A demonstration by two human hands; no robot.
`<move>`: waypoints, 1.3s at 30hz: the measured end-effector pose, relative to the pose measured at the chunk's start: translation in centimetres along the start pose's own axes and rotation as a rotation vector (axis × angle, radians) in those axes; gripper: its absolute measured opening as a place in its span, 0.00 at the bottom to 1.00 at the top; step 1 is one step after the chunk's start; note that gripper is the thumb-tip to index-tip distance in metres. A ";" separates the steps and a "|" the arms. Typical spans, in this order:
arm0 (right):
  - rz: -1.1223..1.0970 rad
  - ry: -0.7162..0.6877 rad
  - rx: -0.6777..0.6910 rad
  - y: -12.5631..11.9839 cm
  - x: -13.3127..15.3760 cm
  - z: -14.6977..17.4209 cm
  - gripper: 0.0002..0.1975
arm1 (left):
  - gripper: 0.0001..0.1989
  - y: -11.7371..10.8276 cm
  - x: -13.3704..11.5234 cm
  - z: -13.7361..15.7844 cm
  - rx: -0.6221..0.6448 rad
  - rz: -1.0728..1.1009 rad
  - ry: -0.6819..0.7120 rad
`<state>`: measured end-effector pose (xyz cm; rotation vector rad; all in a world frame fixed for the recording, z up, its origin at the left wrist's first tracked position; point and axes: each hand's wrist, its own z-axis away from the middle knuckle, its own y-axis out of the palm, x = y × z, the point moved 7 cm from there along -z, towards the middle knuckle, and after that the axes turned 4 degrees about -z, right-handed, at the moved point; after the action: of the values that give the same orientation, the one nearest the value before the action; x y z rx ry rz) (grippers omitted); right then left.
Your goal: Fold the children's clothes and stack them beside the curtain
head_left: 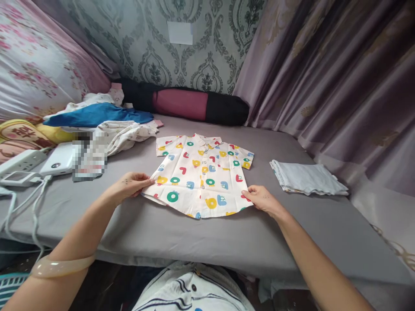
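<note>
A small white short-sleeved shirt (pixel 202 177) with colourful letter prints lies spread on the grey bed sheet (pixel 227 244), its collar away from me and its buttoned front up. My left hand (pixel 132 185) pinches the shirt's left side edge near the hem. At the opposite edge, my right hand (pixel 261 198) is closed on the fabric, thumb on top. Some fingers of both hands are hidden under the cloth or behind the hand. The hem curves towards me between the two hands.
Folded light cloth (pixel 308 177) lies at the right. On the left are crumpled clothes (pixel 100 114), a power strip (pixel 22 166), a white power bank (pixel 58 159) and cables (pixel 35 207). A dark red and black bolster (pixel 181 103) rests along the wall; curtains (pixel 324 86) hang at right.
</note>
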<state>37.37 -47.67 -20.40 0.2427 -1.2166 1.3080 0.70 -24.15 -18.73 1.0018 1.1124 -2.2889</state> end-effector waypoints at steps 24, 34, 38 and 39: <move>0.802 -0.464 -0.058 6.3 10.4 -5.7 0.31 | 0.24 -0.2 -6.3 -8.9 -0.322 -0.169 0.131; 0.804 -0.371 -0.037 6.5 9.7 -8.3 0.35 | 0.17 0.9 -8.8 -10.1 -0.395 -0.788 0.275; 0.796 -0.381 -0.078 6.6 10.9 -8.6 0.34 | 0.13 4.7 -12.0 -10.4 -0.384 -0.862 0.571; 0.793 -0.392 -0.101 6.8 11.3 -8.8 0.34 | 0.13 6.2 -12.7 -10.5 -0.325 -0.835 0.662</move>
<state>34.22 -32.27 -18.50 -0.0819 -1.8103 1.9248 17.41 -18.87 -16.81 1.3751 2.4686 -2.2169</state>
